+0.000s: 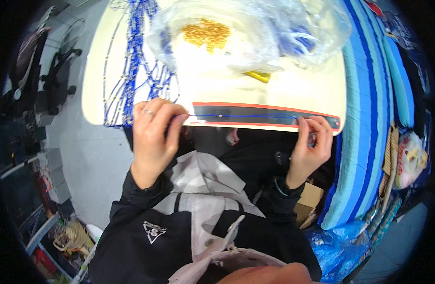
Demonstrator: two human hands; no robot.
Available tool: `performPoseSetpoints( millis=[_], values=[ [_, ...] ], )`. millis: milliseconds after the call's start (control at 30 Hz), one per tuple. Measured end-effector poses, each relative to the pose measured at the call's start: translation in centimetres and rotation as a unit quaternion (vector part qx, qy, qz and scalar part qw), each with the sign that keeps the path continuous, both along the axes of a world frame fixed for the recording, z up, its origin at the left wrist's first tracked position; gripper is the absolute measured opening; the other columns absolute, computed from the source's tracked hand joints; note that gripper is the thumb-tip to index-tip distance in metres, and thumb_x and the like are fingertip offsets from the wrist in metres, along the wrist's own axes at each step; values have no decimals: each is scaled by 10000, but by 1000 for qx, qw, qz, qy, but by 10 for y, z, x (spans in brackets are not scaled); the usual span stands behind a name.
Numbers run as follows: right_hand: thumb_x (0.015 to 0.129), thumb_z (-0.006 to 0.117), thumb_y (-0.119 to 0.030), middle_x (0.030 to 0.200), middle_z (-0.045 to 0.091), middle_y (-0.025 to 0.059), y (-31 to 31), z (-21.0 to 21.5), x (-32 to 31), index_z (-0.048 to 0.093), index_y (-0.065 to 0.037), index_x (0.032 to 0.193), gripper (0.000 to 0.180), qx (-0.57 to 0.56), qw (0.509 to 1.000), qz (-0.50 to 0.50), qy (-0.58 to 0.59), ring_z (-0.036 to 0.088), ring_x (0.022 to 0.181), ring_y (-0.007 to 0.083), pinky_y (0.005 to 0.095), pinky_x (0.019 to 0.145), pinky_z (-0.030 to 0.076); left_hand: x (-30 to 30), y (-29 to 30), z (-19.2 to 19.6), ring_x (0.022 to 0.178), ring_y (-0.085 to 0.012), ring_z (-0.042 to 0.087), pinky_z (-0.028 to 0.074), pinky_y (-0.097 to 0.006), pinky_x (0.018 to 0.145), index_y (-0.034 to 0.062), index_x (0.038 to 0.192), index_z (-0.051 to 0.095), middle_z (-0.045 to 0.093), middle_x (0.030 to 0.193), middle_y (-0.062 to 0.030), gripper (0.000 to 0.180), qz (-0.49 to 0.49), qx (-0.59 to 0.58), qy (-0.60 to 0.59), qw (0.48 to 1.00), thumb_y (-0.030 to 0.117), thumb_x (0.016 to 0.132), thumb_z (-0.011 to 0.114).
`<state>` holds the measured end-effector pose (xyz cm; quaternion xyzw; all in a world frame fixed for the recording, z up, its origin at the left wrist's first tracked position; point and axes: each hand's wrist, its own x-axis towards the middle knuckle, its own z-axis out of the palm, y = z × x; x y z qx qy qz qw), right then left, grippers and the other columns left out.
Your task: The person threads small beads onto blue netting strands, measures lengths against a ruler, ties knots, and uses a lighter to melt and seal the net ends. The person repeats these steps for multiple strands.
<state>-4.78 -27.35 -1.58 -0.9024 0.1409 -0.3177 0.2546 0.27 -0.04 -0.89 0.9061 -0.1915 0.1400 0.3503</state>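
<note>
- I see my left hand (pixel 152 137) at the near edge of the cream-coloured bench (pixel 293 92), with its fingers bent and pinched together on one end of a thin blue thread (pixel 248 115); a ring sits on one finger.
- My right hand (pixel 312 144) is at the bench's near right corner, its fingers curled in and gripping the thread's other end just at the right end of the strip.
- The thread runs taut between my two hands, lying lengthwise along a long dark strip with a red-orange border (pixel 265 116), which rests flat along the bench's near edge. A tiny pale bead appears to sit on the thread near its middle, though it is too small for me to be sure.
- Just behind my left hand, a bundle of blue and white beaded strands (pixel 132 66) spreads over the left part of the bench and hangs off its near edge.
- Farther back lies a crumpled clear plastic bag (pixel 255 33), with a heap of small golden beads (pixel 207 34) in its left part.
- A small yellow object (pixel 258 75) pokes out from under the bag's near edge, well apart from both hands.
- To the right of the bench is a blue-striped cloth (pixel 369 118).
- My black sleeves come up from the lower edge of the view.
</note>
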Motion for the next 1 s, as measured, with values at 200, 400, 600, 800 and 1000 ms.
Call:
performPoseSetpoints(
  millis=[200,400,600,800,1000],
  values=[
    [821,706,4,940,636,97,-8,-4,-3,653,2,867,70,11,1000,-20,-15,563,726,180,282,550,403,-2,-3,2,716,-217,539,339,-329,744,44,803,616,604,787,-52,97,13,-12,17,1000,-24,778,680],
    [834,697,6,928,647,69,-13,-8,-2,654,6,850,46,13,998,-25,-52,503,669,102,220,529,352,-2,-4,1,706,-215,536,345,-325,736,37,803,609,608,784,-58,95,12,-11,15,1000,-16,781,685],
    [842,678,5,946,641,107,-10,-5,-6,644,2,885,55,21,999,-13,-29,566,722,185,283,560,414,-2,-4,1,710,-220,544,350,-330,740,34,807,607,605,782,-63,99,11,-6,13,1000,-17,779,687],
    [852,651,40,922,631,87,7,-3,-6,628,13,878,45,65,996,25,-58,517,702,122,224,582,388,-2,-5,4,720,-215,562,356,-330,753,38,813,625,621,785,-60,99,7,-12,0,1000,-28,771,686],
    [722,813,-192,1226,587,169,61,9,-1,586,12,1195,563,37,936,350,0,588,1095,331,404,896,491,-6,1,5,725,-191,603,362,-327,775,51,844,692,653,787,-43,159,-11,-52,-68,996,-30,711,722]
  ],
)
